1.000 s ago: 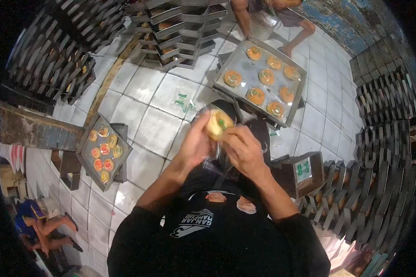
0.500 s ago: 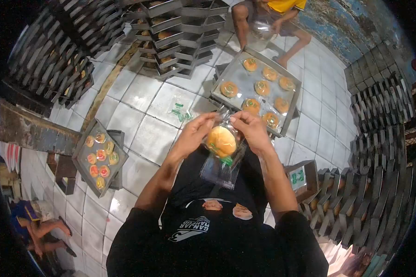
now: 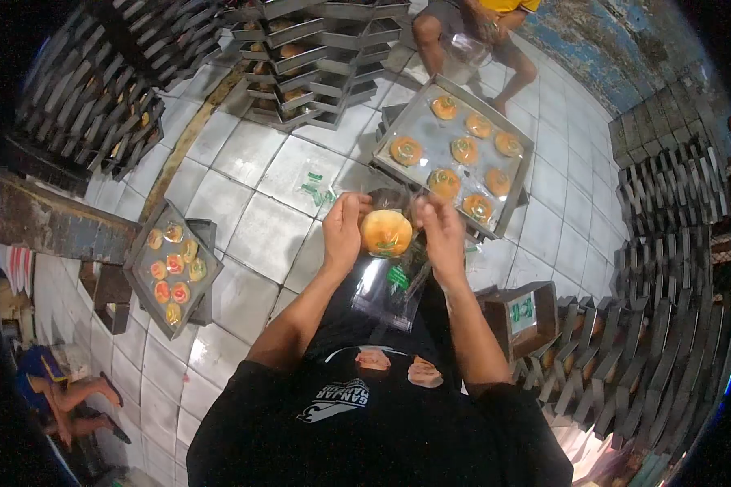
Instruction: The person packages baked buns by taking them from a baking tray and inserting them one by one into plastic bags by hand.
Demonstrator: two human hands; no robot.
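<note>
A round golden bun (image 3: 387, 233) with green on its lower side hangs between my hands, inside or against a clear plastic bag (image 3: 390, 288) with green print. My left hand (image 3: 345, 235) pinches the bag's upper edge on the left. On the right, my right hand (image 3: 443, 235) pinches the bag's other upper side, slightly blurred. Just beyond my hands stands a large tray (image 3: 382, 154) of wrapped buns. A few green-printed wrappers (image 3: 313, 188) lie on the floor to the left of it.
A smaller tray (image 3: 138, 276) of colourful buns is at the left. A wooden box (image 3: 544, 312) with green-printed bags stands at the right. Stacked trays (image 3: 317, 65) rise ahead and on both sides. One person (image 3: 512, 65) sits ahead, another (image 3: 65, 390) at lower left.
The bun has gone from being held directly in my left hand to hanging between both hands with the bag below. My hands have moved apart at the bag's upper edge.
</note>
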